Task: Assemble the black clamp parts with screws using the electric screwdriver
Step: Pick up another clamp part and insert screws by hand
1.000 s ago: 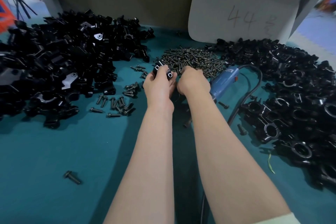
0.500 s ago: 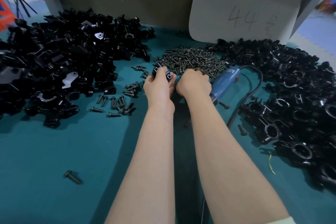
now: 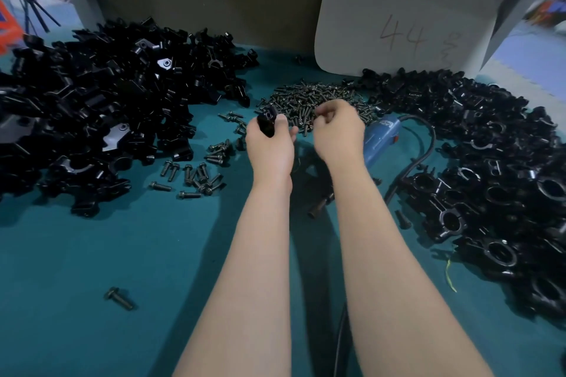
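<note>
My left hand (image 3: 269,147) grips a small black clamp part (image 3: 267,122), its hole end showing above the fingers. My right hand (image 3: 337,128) hovers just right of it over the screw pile (image 3: 309,98), fingers curled; what they pinch is too small to tell. The blue electric screwdriver (image 3: 379,138) lies on the table right behind my right wrist, its black cable (image 3: 425,147) looping away to the right.
A big heap of loose black clamp parts (image 3: 101,107) fills the left. Another heap of clamp pieces (image 3: 496,180) covers the right. Loose screws (image 3: 196,176) lie left of my left wrist; one screw (image 3: 119,298) sits near front. A white board (image 3: 404,24) leans at back.
My hands have separated. The left hand turned the clamp part upward and the right hand lifted slightly over the screw pile.
</note>
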Available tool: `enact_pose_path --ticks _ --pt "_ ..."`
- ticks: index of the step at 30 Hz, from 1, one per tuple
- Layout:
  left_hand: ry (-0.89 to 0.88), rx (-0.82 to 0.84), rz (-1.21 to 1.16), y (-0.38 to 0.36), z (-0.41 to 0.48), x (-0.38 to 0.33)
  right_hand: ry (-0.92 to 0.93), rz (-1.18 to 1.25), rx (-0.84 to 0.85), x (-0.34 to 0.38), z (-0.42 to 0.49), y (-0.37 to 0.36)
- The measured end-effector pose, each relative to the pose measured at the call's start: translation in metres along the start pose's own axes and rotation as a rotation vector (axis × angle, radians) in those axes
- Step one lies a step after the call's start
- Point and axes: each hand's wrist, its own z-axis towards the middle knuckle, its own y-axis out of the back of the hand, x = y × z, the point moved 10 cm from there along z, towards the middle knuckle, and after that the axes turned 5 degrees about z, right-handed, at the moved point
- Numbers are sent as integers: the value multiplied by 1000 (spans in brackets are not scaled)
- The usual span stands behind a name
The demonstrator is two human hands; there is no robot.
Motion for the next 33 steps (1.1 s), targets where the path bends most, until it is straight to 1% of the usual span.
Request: enact_pose_path --ticks 2,4,7,10,12,17,20,23,28,30,33 --pt "-100 -10 196 -2 -2 -8 -8 249 37 0 -6 8" --pt "-186 0 363 -7 -6 -14 -10 357 82 1 -11 14" --pt "-281 21 545 -14 -12 -20 67 351 130 12 -12 19" --pt "-296 40 646 -17 -13 -19 148 235 113 20 -11 24" --pt "-305 54 701 -20 -14 -20 165 177 107 21 -11 24" --pt "-316 74 752 -24 -15 -20 168 98 71 20 -12 25" --pt "-346 62 822 -25 -16 -20 173 68 62 22 -14 25" --pt "-366 46 889 -26 -17 -21 215 63 49 30 -18 22" --pt "-299 28 931 -22 -14 -16 199 40 -2 28 -24 16" --pt "-271 24 881 -20 -13 -14 194 30 30 27 -22 13" --pt "-258 4 821 -16 -11 -17 167 59 198 26 -18 3"
